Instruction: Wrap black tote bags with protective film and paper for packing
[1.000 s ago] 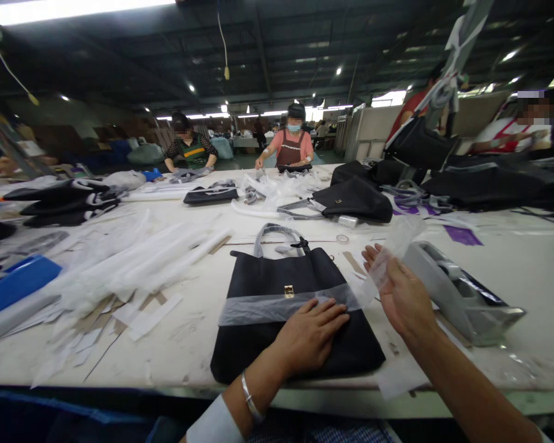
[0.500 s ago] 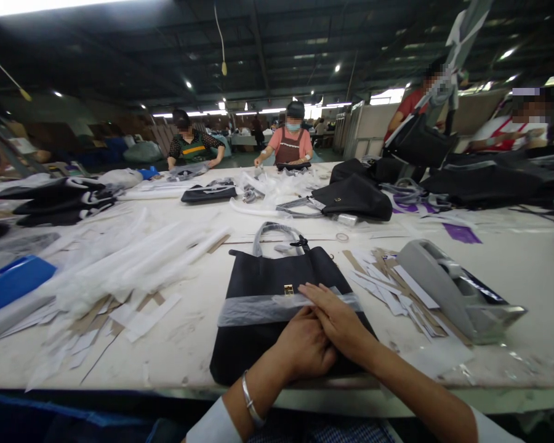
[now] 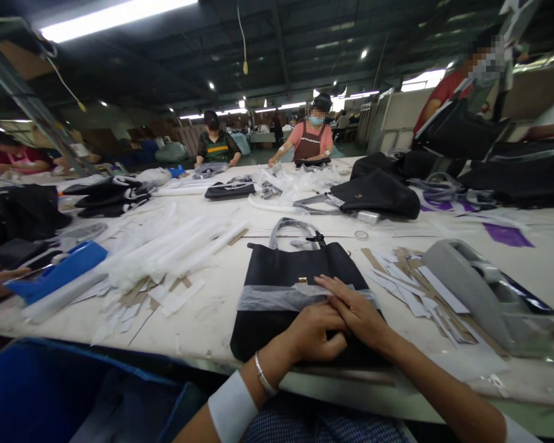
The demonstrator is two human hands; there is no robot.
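A black handbag lies flat before me at the table's front edge. A band of translucent film wraps across its middle, below a gold clasp. More film covers its looped handles. On the bag's lower right part rests my left hand, a bracelet at its wrist. Its fingers are curled, and what they hold, if anything, is hidden. My right hand lies over the left one, fingers stretched out towards the clasp and touching the film band.
A grey tape dispenser stands at the right beside cardboard strips. White foam sheets and a blue dispenser lie left, near a co-worker's hand. Other black bags lie farther back. A blue bin stands below the edge.
The view has turned left, so everything sits farther right in it, and the blue bin and a co-worker's hand show at the left. My hands stay on the bag, the left shifted slightly.
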